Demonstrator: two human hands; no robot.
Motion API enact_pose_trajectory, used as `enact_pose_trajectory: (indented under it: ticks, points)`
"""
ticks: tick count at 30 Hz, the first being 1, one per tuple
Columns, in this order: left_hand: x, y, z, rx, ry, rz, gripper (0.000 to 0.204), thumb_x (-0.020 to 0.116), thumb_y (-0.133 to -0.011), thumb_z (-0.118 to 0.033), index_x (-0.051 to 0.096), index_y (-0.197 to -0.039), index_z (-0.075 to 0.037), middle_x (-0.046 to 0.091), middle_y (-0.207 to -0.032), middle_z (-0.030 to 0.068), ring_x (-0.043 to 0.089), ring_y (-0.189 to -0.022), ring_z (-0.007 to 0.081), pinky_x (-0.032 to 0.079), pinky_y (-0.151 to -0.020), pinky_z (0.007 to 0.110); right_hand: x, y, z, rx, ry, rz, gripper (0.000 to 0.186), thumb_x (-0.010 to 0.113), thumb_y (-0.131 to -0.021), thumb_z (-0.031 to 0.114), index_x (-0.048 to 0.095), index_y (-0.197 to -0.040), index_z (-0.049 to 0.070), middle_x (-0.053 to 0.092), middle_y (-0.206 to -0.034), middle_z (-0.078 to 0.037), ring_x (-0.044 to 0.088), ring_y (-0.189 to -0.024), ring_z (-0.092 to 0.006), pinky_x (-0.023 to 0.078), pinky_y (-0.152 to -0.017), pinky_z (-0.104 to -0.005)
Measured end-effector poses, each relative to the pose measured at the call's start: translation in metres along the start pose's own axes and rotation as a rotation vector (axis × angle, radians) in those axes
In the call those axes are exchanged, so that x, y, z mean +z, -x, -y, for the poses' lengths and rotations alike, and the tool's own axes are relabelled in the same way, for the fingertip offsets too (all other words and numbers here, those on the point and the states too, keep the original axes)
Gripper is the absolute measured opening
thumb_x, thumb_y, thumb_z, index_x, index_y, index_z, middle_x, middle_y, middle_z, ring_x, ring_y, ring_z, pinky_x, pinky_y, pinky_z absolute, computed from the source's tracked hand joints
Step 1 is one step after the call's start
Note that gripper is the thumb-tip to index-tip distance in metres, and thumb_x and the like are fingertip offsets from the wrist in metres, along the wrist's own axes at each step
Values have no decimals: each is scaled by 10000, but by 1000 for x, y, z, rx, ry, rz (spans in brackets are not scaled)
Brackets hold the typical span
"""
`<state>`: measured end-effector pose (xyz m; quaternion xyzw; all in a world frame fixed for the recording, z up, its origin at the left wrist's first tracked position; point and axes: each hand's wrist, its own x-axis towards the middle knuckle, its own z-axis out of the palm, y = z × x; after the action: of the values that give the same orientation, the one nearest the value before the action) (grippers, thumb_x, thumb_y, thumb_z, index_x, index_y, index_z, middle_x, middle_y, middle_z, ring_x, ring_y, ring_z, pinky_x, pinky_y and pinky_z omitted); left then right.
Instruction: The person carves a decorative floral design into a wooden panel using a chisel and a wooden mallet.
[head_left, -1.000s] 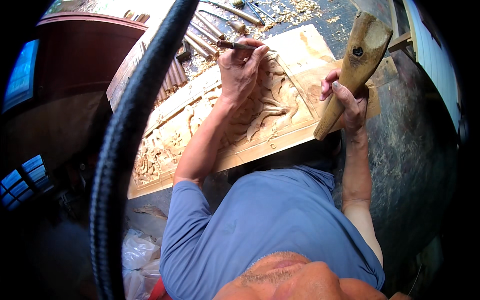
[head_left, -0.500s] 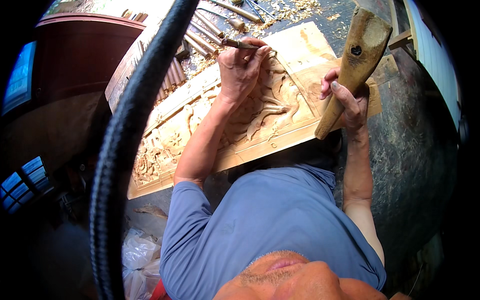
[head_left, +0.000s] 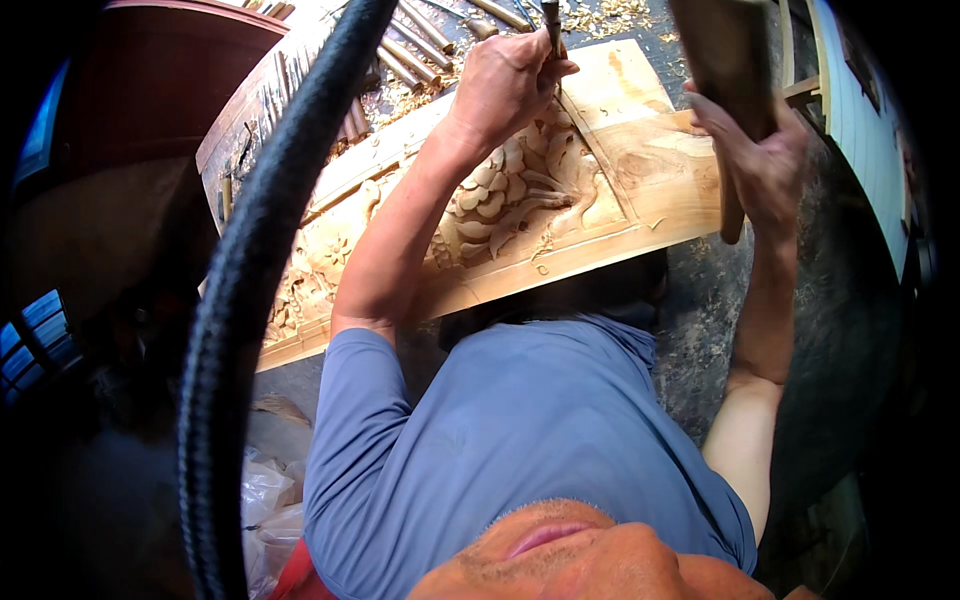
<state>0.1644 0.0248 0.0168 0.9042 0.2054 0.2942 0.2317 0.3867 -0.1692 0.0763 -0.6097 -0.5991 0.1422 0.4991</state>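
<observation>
Carved wood panel [head_left: 490, 190]: pale, layered blossom and leaves in relief, plain smooth border toward the right end. Lies aslant, beneath the left hand [head_left: 515, 85] and left of the right hand [head_left: 760, 160]. Left fingers wrapped around a slim chisel [head_left: 552, 28], upright, blade pointing down toward the carving's upper border. Right fingers clasped around a wooden mallet [head_left: 725, 70], held at the panel's right end. Mallet blurred, head cut off at upper edge. Contact between blade and wood hard to make out. Left forearm [head_left: 410, 225] and black cable [head_left: 285, 200] hiding parts of the relief.
</observation>
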Motion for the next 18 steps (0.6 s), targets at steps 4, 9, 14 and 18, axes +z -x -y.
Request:
enact_pose_trajectory:
  ticks: [4,9,14,18]
  points:
    - [-3,-2,-12,51,-22,-60,244,756,-916,-200,599,-822,-40,613,-677,155,652,-666,355,495,-596,464,-20,-15,0,-143,733,-169,527,826,-898,298,671,-1350,75,787,-1092,-73,759,-929,-159,588,-797,-280]
    - [-2,-7,-9,99,-104,-24,204,748,-944,-221,682,-881,-39,641,-645,116,656,-572,291,505,-560,408,-95,-45,-9,-387,663,-731,382,715,-950,266,666,-1276,74,760,-1169,-96,744,-942,-195,592,-866,-327]
    - [2,-6,-7,101,-88,-10,257,743,-948,-250,653,-834,-38,634,-634,112,663,-568,266,502,-549,411,-2,-57,20,-15,368,-556,407,744,-917,244,668,-1296,116,742,-1044,-80,725,-868,-217,584,-831,-354]
    - [-5,-2,-3,65,-134,-4,275,731,-959,-263,633,-823,-45,631,-644,114,665,-583,259,500,-552,413,6,-65,-27,-383,948,-146,720,811,-865,203,516,-1501,368,753,-945,-14,724,-703,-177,611,-587,-343]
